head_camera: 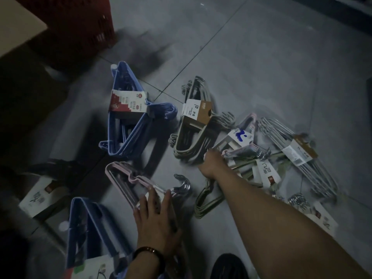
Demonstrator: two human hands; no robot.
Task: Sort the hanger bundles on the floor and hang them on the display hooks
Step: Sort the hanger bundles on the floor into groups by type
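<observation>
My left grip (157,216) lies flat, fingers straight, on the pink bundle (130,177) at lower centre. The bundle's long axis runs from upper left to lower right. My right grip (211,164) sits at the left edge of the mixed heap (261,168) at centre right. I cannot tell whether it holds anything. It is the nearer grip to that heap.

- On the floor (261,57), the far-left bundle (126,105) lies beside the middle bundle (196,111) — apart.
- The pile of bundles (298,152) lies right of them.
- The crate (84,23) stands behind, at left.
</observation>
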